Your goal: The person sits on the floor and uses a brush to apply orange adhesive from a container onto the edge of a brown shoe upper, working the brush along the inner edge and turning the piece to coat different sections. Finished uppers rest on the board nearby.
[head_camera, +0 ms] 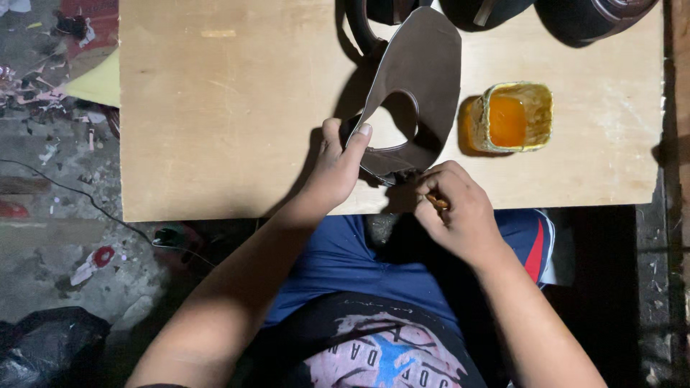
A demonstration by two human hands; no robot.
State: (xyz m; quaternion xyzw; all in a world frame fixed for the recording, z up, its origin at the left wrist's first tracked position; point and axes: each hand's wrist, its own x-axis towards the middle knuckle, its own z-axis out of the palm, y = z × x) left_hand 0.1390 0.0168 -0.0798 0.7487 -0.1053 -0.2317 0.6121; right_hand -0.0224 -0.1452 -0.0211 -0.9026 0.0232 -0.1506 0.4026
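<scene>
Your left hand (338, 164) pinches the brown leather upper (417, 79) at its near edge on the board (215, 108), while your right hand (454, 208) is closed around a small brush at the edge. The glue pot (512, 117) sits just right, still full; gluing looks barely begun.

The left hand (336, 167) is pinching the near left edge of a dark brown leather piece (424, 65) with a curved cut-out, which is lying flat on a pale wooden board (215, 115). The right hand (451, 208) is closing around a thin stick-like tool (435, 202) and touching it to the piece's near edge. Just right of the piece, a small square tub of orange glue (512, 118) is sitting on the board. Dark shoe parts (589, 16) are lying along the far edge.
</scene>
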